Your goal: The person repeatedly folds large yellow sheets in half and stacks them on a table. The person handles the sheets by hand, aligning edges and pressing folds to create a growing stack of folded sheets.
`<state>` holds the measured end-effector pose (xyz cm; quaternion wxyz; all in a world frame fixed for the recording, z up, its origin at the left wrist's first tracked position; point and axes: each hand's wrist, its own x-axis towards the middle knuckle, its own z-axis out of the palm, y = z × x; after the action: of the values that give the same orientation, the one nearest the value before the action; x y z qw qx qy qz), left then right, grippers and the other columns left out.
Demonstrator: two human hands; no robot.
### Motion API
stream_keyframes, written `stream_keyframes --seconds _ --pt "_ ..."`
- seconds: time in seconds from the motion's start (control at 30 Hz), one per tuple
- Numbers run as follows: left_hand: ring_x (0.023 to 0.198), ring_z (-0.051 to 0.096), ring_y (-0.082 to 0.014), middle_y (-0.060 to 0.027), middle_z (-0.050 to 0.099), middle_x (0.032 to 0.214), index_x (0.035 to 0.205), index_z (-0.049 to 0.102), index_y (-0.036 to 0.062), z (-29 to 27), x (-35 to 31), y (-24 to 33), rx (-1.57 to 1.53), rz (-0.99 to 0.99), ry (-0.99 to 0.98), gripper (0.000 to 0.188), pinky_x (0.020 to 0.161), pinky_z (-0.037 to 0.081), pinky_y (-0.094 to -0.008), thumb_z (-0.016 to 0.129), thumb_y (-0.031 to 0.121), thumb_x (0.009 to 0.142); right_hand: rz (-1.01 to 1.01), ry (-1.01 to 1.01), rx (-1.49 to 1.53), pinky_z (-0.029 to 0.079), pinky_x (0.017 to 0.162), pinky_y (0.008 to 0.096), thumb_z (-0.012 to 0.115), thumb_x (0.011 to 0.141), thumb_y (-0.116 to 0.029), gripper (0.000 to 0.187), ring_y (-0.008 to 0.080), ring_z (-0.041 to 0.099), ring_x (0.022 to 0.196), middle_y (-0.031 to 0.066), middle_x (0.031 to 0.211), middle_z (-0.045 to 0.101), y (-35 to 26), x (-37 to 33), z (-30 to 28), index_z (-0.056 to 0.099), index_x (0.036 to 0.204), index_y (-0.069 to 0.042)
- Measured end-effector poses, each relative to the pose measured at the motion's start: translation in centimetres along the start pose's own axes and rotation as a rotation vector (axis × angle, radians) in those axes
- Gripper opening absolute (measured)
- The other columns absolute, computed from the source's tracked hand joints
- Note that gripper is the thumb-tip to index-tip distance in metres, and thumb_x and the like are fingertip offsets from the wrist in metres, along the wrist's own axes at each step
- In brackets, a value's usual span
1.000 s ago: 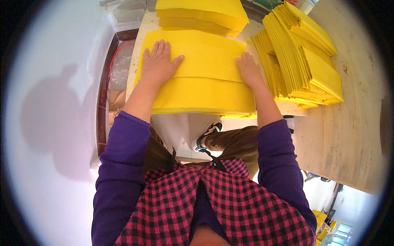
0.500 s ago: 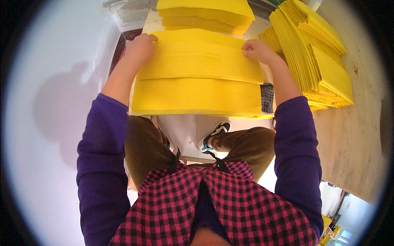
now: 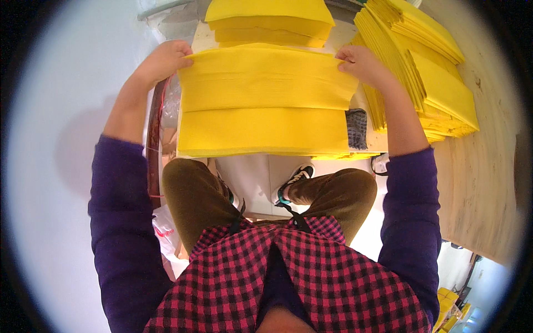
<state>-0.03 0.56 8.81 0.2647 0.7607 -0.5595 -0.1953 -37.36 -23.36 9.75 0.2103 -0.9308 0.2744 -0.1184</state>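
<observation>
Both hands have moved since the earliest frame, from lying flat on the yellow sheet [image 3: 266,83] to its far corners — the left hand [image 3: 165,60] and the right hand [image 3: 363,64] each pinch one between thumb and fingers. The sheet lies over more yellow layers [image 3: 264,130], just nearer than the far stack [image 3: 272,29]. Right of that stack is a folded yellow pile [image 3: 444,94]; nearer than it, a dark patterned cloth [image 3: 357,130].

The person [image 3: 277,250] wears purple sleeves [image 3: 125,211] ending at mid-forearm, a pink-and-black checked garment [image 3: 216,288] with dark ties [image 3: 300,223], brown trousers [image 3: 189,191] and black-and-white shoes [image 3: 300,175].
</observation>
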Motion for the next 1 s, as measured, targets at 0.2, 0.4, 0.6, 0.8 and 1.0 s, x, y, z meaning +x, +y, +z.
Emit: stream_keyframes --seconds 0.2,0.4,0.6,0.8,1.0 --pt "0.081 0.061 -0.0191 -0.0103 0.065 0.082 0.089 0.067 0.001 -5.0 -9.0 6.0 0.254 0.347 0.18 0.016 0.075 0.045 -0.0285 0.063 0.013 0.08 -0.012 0.08 0.069 0.045 0.066 0.0315 0.066 0.079 -0.005 0.014 0.0165 0.057 0.072 0.0063 0.082 0.064 -5.9 -8.7 -6.1 0.063 0.09 0.002" --pt "0.071 0.057 -0.0171 -0.0081 0.064 0.078 0.085 0.065 -0.0026 -6.6 -15.1 14.4 0.265 0.216 0.163 0.008 0.069 0.044 -0.0267 0.063 0.002 0.078 -0.079 0.323 -0.246 0.045 0.063 0.0277 0.067 0.078 -0.005 0.01 0.0176 0.056 0.065 0.0099 0.072 0.06 -10.4 -18.8 -10.0 0.064 0.085 0.0" --pt "0.067 0.054 -0.0093 -0.003 0.061 0.075 0.083 0.064 -0.0026 -2.8 -14.2 20.9 0.041 0.206 0.156 0.006 0.062 0.043 -0.0228 0.062 0.003 0.082 0.129 0.375 -0.115 0.044 0.061 0.0243 0.062 0.08 0.001 0.008 0.015 0.054 0.062 0.0056 0.072 0.06 -8.8 -23.7 -12.7 0.061 0.088 0.001" --pt "0.058 0.055 -0.0065 -0.0027 0.062 0.076 0.089 0.064 0.0 -0.8 -9.2 27.1 -0.059 0.136 0.22 0.012 0.05 0.043 -0.0211 0.062 0.011 0.085 0.207 0.592 -0.007 0.044 0.058 0.0216 0.06 0.084 -0.007 0.007 0.0068 0.054 0.061 0.0027 0.071 0.06 -4.7 -26.3 -17.4 0.06 0.086 0.0" --pt "0.067 0.063 -0.0099 -0.0036 0.065 0.08 0.096 0.064 -0.0001 1.2 -1.1 31.9 -0.158 0.367 0.239 0.018 0.061 0.047 -0.0224 0.061 0.016 0.087 0.35 0.738 -0.27 0.049 0.066 0.0373 0.065 0.079 -0.019 0.018 0.0205 0.06 0.071 0.0117 0.079 0.066 2.2 -23.3 -24.4 0.067 0.086 -0.002"
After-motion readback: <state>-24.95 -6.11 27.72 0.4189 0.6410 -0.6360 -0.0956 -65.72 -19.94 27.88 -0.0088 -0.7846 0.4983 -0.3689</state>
